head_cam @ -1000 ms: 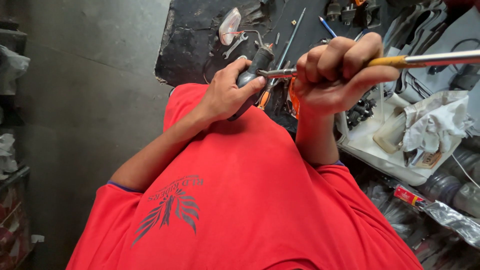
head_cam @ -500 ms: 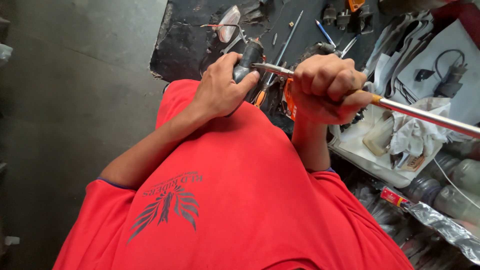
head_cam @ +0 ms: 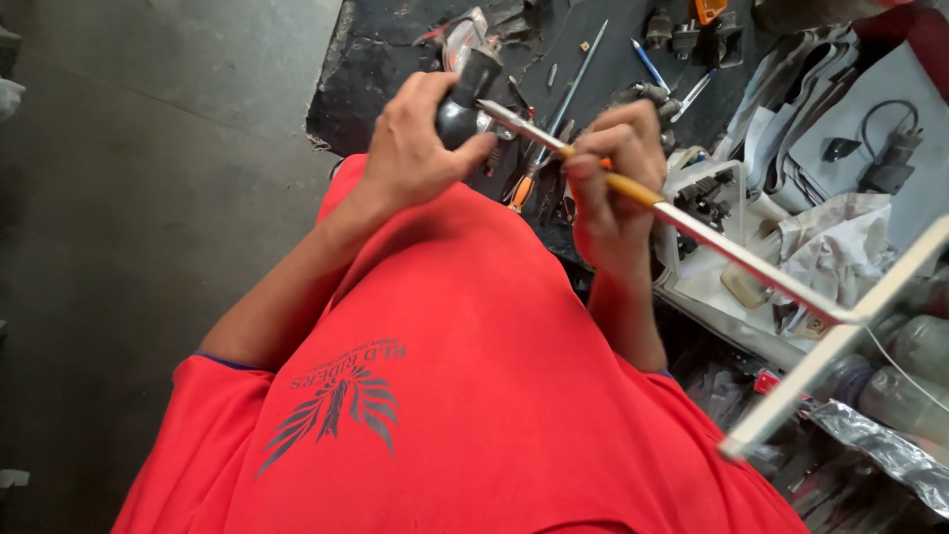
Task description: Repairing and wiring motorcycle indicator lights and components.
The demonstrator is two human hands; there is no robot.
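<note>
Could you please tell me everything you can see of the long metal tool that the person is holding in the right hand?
The long metal tool looks like a pale steel T-shaped rod with an orange band near the fingers. The right hand wraps around it there. Its tip meets a dark rounded part held in the left hand. The rod slopes down to the right, ending in a crossbar above the cluttered workbench.

The left hand (head_cam: 410, 148) closed round a dark part (head_cam: 460, 109) that looked like glossy, smooth plastic or metal. The long rod (head_cam: 712, 235) in the right hand (head_cam: 613, 188) was bright, polished metal, with a yellow band that seemed plastic. The desk (head_cam: 386, 59) showed black, matt and rough. The red shirt (head_cam: 474, 396) was soft matt cloth. The crumpled rag (head_cam: 840, 247) looked like dull cloth, the foil strip (head_cam: 880, 445) shiny.
</note>
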